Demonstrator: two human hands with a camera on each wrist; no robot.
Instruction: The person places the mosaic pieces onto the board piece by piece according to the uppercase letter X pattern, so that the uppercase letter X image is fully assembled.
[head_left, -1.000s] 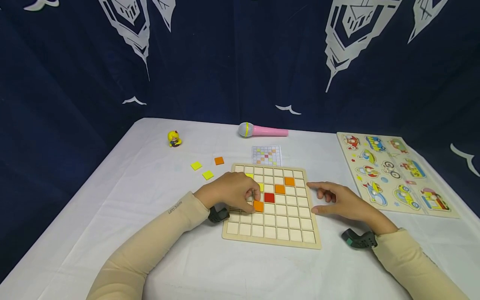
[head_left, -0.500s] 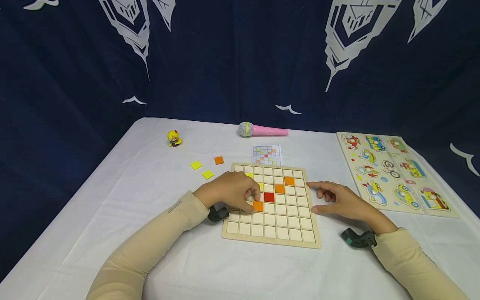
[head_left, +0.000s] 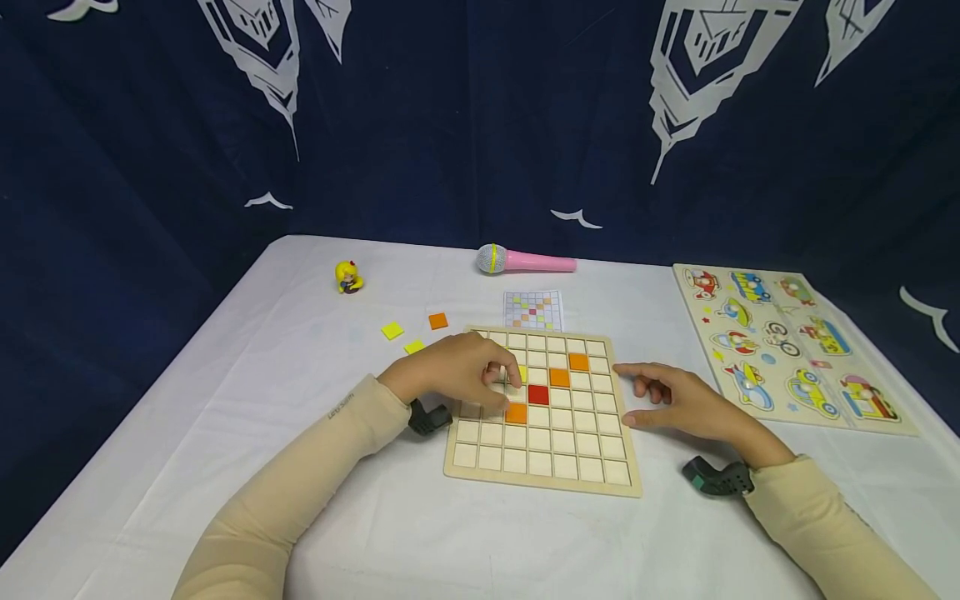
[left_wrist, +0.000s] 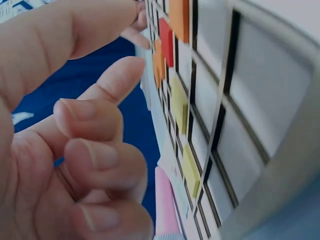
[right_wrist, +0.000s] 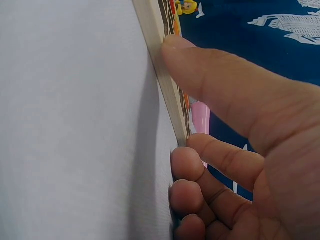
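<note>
My left hand (head_left: 465, 371) is over the left part of a wooden grid board (head_left: 566, 483), thumb and index finger apart with nothing between them. Right by its fingertips an orange tile (head_left: 516, 413) sits in a cell, diagonally below a red tile (head_left: 537, 395). Two more orange tiles (head_left: 559, 378) run up to the right. In the left wrist view two yellow tiles (left_wrist: 179, 105) show in cells; the head view has the hand covering most of them. My right hand (head_left: 686, 404) touches the board's right edge with thumb and index fingertips, other fingers curled beside it.
Loose yellow tiles (head_left: 392, 331) and an orange tile (head_left: 438, 321) lie behind the left hand. A printed pattern card (head_left: 533, 311) is behind the board. Farther back are a pink microphone (head_left: 536, 262) and a small figurine (head_left: 348, 277). A picture puzzle board (head_left: 787, 350) lies right.
My left hand has let go of the orange tile, which stays in its cell, and lifted slightly back and away. The right hand has not moved.
</note>
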